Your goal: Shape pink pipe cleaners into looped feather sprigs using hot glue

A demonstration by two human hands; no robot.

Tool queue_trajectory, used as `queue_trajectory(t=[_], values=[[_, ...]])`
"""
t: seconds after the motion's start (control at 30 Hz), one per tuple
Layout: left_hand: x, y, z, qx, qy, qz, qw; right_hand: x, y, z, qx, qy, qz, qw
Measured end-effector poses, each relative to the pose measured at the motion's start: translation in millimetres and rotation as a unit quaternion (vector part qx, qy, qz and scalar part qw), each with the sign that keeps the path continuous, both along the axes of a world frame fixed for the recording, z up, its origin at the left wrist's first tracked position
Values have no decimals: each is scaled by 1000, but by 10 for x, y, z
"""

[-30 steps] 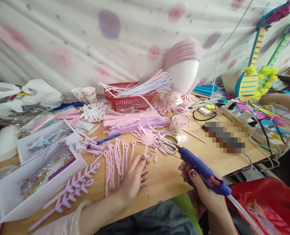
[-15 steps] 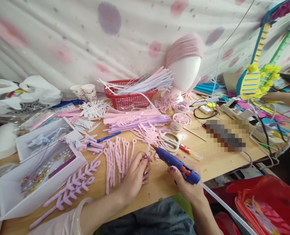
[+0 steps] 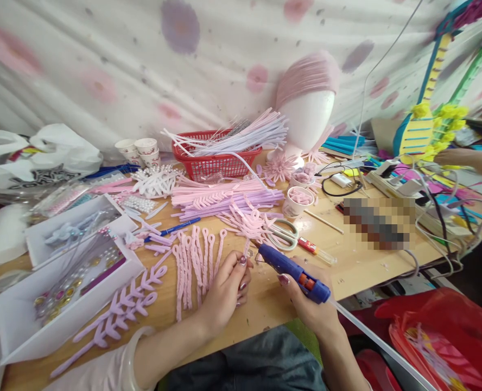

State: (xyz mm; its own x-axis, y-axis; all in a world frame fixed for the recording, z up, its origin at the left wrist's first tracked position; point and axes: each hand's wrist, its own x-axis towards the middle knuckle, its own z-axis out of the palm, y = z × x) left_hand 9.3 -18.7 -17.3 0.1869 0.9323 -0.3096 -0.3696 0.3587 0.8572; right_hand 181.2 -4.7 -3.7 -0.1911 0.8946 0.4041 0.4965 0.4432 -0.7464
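Note:
My left hand (image 3: 228, 285) pinches a short pink twisted pipe cleaner (image 3: 246, 248), its top end poking up above the fingertips. My right hand (image 3: 312, 301) is wrapped round a blue hot glue gun (image 3: 292, 271), with a long clear glue stick (image 3: 381, 343) running out of its back. The gun's nozzle points left and sits close beside the pipe cleaner; whether they touch I cannot tell. Left of my left hand lies a row of pink twisted pipe-cleaner stems (image 3: 190, 266) with looped tops. Lilac pipe-cleaner leaf sprigs (image 3: 122, 312) lie further left.
Behind the hands are scissors (image 3: 284, 234), pink and purple pipe cleaners (image 3: 228, 198), a paper cup (image 3: 296, 203), a red basket (image 3: 208, 163) and a white mannequin head (image 3: 310, 117). White boxes (image 3: 25, 342) stand left. Cables and a power strip (image 3: 399, 187) lie right, near another person's hand (image 3: 456, 157).
Both my hands keep nearly the same pose, the glue gun's nozzle still near the pipe cleaner. The other person's hand at the right has shifted slightly.

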Motion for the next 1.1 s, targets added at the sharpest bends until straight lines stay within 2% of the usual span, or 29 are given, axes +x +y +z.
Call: queue_trajectory(t=[0.27,0.47,0.7,0.77,0.83,0.97,1.03,1.1], values=[[1,-13,2,-6,-2,-6,1000,-2,-4,21,-17,-5,12,1000],[-4,-11,9,-4,1,-7,1000,33,-7,39,-57,8,20,998],[-2,-9,50,-8,-5,-9,1000,112,12,112,-75,7,22,997],[-1,-13,45,-10,-9,-7,1000,226,40,135,-84,-2,-22,996],[2,-16,37,-15,-11,-2,1000,399,85,153,-103,-2,-102,989],[7,-5,26,-31,-16,12,999,806,233,156,-161,-49,-279,945],[9,3,28,-35,-22,21,999,956,326,132,-176,-82,-322,927],[11,7,35,-36,-26,29,999,1035,411,99,-171,-107,-329,922]])
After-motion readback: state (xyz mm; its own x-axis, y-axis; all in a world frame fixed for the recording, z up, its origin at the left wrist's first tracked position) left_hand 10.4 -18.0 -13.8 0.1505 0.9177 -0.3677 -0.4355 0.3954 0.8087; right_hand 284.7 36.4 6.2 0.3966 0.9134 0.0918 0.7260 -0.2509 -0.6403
